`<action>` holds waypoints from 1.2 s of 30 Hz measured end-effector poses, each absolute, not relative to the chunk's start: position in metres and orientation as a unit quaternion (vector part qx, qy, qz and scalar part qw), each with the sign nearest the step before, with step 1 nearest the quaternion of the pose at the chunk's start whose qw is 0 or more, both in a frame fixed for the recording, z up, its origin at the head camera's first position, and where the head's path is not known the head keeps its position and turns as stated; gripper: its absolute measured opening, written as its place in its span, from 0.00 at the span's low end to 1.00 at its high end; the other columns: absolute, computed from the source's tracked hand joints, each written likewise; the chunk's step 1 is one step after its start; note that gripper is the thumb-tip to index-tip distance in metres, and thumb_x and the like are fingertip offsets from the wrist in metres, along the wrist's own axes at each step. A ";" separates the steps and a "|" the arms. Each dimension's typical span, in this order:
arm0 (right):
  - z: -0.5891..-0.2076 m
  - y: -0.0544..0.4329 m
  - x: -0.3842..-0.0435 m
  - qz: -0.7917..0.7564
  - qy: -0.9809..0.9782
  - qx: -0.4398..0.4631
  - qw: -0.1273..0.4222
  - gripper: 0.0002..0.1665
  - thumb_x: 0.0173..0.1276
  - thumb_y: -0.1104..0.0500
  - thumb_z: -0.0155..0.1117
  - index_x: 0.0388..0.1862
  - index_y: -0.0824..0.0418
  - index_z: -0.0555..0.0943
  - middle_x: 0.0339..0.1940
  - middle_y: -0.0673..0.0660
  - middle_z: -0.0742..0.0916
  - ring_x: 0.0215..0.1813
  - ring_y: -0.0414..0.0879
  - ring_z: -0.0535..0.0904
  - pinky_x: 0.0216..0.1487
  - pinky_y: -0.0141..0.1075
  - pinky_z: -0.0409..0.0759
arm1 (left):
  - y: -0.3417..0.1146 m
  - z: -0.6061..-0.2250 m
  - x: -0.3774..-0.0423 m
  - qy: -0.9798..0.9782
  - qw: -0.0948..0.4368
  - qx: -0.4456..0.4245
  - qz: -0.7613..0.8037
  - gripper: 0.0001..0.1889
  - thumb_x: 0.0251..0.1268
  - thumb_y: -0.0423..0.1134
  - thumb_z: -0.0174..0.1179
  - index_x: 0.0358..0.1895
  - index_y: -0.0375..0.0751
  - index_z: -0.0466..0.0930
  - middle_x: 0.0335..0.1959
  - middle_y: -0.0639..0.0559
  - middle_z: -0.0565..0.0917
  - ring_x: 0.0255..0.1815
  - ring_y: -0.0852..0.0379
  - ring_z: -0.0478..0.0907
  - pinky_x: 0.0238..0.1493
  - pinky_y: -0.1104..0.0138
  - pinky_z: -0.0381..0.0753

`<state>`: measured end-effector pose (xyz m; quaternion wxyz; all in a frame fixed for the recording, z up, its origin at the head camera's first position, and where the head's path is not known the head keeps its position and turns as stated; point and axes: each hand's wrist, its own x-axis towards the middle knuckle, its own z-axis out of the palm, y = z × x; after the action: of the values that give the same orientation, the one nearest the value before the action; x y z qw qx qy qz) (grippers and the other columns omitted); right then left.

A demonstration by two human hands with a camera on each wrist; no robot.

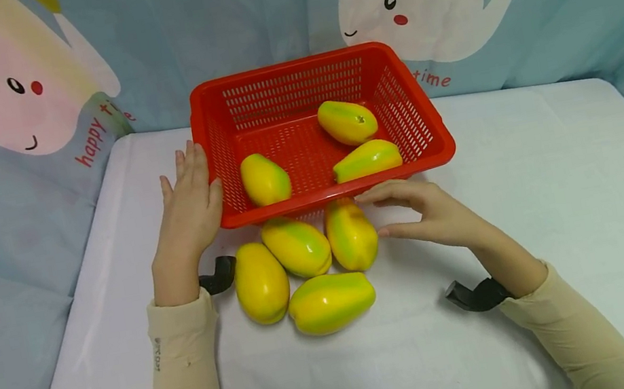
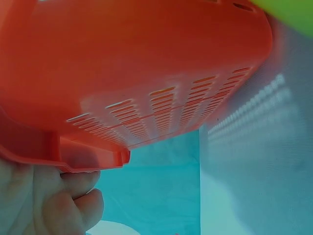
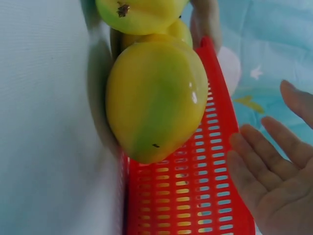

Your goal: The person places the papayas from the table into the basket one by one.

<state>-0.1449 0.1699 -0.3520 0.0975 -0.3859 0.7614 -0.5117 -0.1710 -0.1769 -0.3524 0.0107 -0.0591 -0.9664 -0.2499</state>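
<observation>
A red plastic basket holds 3 yellow-green papayas, including a papaya on its left side. My left hand rests along the basket's left rim, its fingers straight and the thumb at the edge. In the left wrist view, curled fingertips show beside the rim. My right hand is by the front rim, fingers apart from the thumb, holding nothing. Just left of it lies a papaya against the basket's front. The right wrist view shows the open palm beside the slotted wall.
More papayas lie in front of the basket: one at left, another close to the wall, and a sideways papaya nearest me. A white cloth covers the table. Behind hangs a blue printed curtain.
</observation>
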 end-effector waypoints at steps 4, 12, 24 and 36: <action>-0.356 0.169 -0.145 -0.488 0.771 -0.390 0.125 0.28 0.57 0.70 0.68 0.58 0.69 0.75 0.57 0.59 0.80 0.60 0.48 0.74 0.59 0.45 0.72 | -0.179 -0.352 -0.171 -0.965 0.008 -0.061 -0.254 0.32 0.75 0.45 0.35 0.75 0.37 0.36 0.76 0.46 0.38 0.75 0.49 0.29 0.68 0.43 0.27; -0.363 0.167 -0.145 -0.480 0.779 -0.384 0.128 0.27 0.57 0.68 0.69 0.58 0.67 0.76 0.57 0.57 0.80 0.59 0.50 0.74 0.59 0.44 0.73 | -0.185 -0.350 -0.171 -0.967 0.006 -0.072 -0.244 0.31 0.75 0.46 0.34 0.76 0.42 0.37 0.76 0.50 0.39 0.76 0.52 0.29 0.68 0.43 0.26; -0.371 0.162 -0.144 -0.445 0.807 -0.368 0.121 0.28 0.57 0.64 0.71 0.58 0.65 0.77 0.58 0.57 0.80 0.61 0.48 0.73 0.60 0.43 0.72 | -0.183 -0.354 -0.172 -0.966 0.008 -0.076 -0.249 0.31 0.75 0.45 0.34 0.75 0.39 0.36 0.76 0.48 0.38 0.76 0.51 0.30 0.68 0.44 0.26; -0.377 0.159 -0.146 -0.426 0.821 -0.360 0.121 0.32 0.55 0.59 0.73 0.60 0.63 0.76 0.61 0.56 0.78 0.64 0.49 0.70 0.64 0.45 0.67 | -0.182 -0.355 -0.172 -0.966 0.009 -0.072 -0.248 0.32 0.75 0.45 0.34 0.75 0.38 0.36 0.76 0.47 0.38 0.76 0.50 0.30 0.68 0.44 0.26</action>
<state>-0.1464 0.1587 -0.3774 0.1213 -0.3602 0.8212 -0.4256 -0.1718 -0.1819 -0.3546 0.0093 -0.0719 -0.9660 -0.2483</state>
